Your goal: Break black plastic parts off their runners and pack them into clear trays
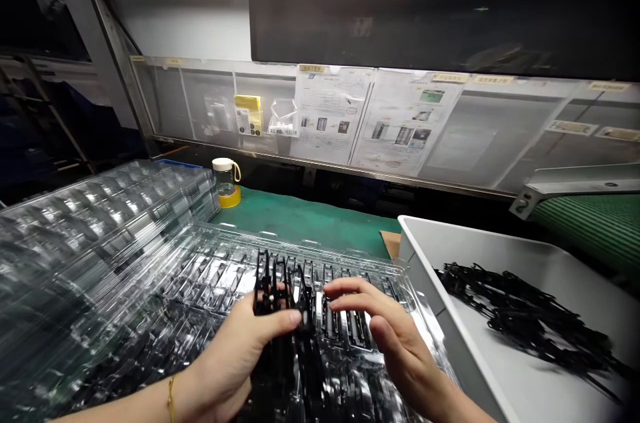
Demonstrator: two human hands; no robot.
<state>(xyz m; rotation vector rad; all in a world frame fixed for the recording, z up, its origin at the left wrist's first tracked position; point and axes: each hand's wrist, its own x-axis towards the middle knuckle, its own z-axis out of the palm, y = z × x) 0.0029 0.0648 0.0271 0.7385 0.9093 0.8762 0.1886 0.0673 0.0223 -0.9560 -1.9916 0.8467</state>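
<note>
My left hand (250,336) is closed around a bunch of long black plastic frame parts (273,343), held upright with the thumb across them. To its right, my right hand (385,330) hovers with its fingers spread and nothing between them. Below both hands lies a clear plastic tray (220,233) with rows of slots, many filled with similar black parts (357,326). The lower ends of the held parts blur into the tray behind them.
A tall stack of clear trays (125,223) stands at the left. At the right, a white bin (450,236) holds a heap of black parts (525,316). A lidded bottle (225,176) and yellow tape roll (230,197) sit on the green mat (295,213).
</note>
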